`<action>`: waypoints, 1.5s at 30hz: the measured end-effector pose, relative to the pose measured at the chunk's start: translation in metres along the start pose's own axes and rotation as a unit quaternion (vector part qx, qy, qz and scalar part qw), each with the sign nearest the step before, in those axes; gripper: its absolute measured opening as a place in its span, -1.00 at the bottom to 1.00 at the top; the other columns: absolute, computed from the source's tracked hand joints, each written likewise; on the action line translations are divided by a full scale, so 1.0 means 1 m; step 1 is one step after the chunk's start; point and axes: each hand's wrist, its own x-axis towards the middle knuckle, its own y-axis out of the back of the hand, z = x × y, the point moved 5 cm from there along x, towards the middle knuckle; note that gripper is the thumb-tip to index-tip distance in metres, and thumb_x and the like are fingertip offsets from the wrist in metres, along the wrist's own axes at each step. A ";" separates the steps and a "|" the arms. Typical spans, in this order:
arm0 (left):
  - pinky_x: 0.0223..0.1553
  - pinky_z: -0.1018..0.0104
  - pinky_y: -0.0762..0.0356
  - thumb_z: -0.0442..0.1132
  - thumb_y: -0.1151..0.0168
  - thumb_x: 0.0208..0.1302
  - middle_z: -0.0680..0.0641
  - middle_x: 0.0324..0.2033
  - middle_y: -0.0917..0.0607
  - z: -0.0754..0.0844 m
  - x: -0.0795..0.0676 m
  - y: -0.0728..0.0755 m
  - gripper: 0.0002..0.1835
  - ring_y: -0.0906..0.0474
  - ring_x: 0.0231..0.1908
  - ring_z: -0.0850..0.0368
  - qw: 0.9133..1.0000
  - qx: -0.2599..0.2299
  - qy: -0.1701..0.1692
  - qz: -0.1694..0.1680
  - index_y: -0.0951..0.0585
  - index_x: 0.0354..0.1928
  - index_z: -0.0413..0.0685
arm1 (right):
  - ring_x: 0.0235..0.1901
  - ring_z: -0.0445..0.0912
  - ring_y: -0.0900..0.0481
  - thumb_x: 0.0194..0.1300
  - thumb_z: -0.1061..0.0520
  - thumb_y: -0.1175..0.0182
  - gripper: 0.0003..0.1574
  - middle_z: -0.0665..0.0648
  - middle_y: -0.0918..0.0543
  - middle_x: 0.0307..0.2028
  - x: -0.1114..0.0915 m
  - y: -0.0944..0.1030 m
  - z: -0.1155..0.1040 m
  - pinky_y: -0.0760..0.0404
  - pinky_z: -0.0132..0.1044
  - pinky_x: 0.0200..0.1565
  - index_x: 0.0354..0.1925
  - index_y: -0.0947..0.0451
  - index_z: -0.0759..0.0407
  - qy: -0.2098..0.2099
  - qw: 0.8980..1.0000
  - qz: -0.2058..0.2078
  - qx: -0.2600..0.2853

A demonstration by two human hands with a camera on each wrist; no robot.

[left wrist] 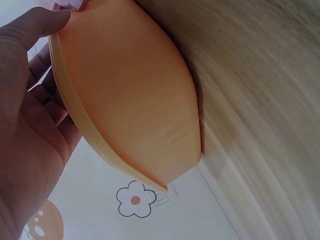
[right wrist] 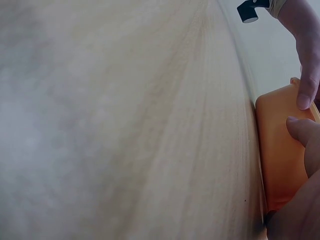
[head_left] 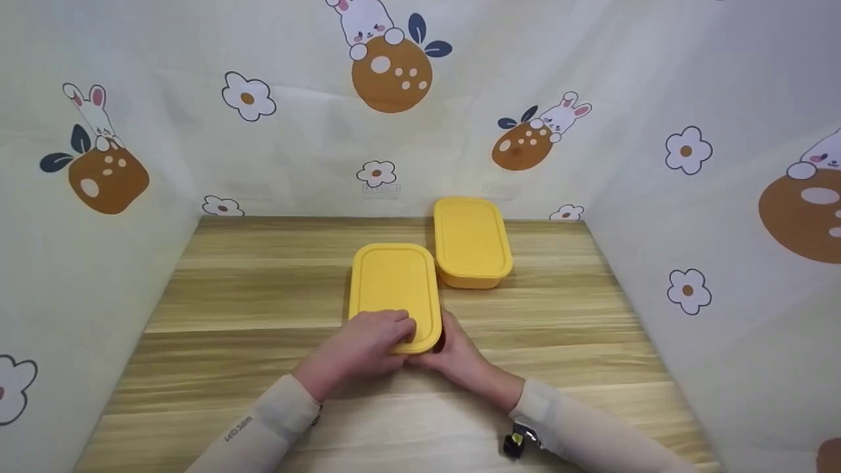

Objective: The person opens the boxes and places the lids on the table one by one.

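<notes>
Gripping the near edge of the yellow lid (head_left: pixel 392 276) with the left hand (head_left: pixel 376 338), with thumb (left wrist: pixel 47 22) below and fingers on top. Cupping the near right corner of the box (left wrist: pixel 130 95) underneath with the right hand (head_left: pixel 465 361), probably to stop it sliding under that grip. Standing on the table (head_left: pixel 263 289) between both arms, likely for equal reach. Just beyond, to the right, a second box (head_left: pixel 472 284) with its own lid (head_left: pixel 472 236) on, perhaps kept aside; contact between boxes uncertain. Counted: two hands, two boxes, two lids, one table.
</notes>
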 end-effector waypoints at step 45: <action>-0.34 0.16 -0.51 -0.11 -0.60 0.16 0.14 -0.33 -0.50 0.005 0.005 0.016 -0.72 -0.40 -0.37 0.17 1.000 0.012 -0.001 0.002 -0.63 -0.23 0.11 | 0.46 -0.07 -0.42 0.17 0.04 -0.74 0.28 0.04 -0.46 0.48 -0.002 -0.001 0.002 -0.32 -0.27 0.52 0.66 -0.23 0.04 0.003 1.000 -0.001 0.001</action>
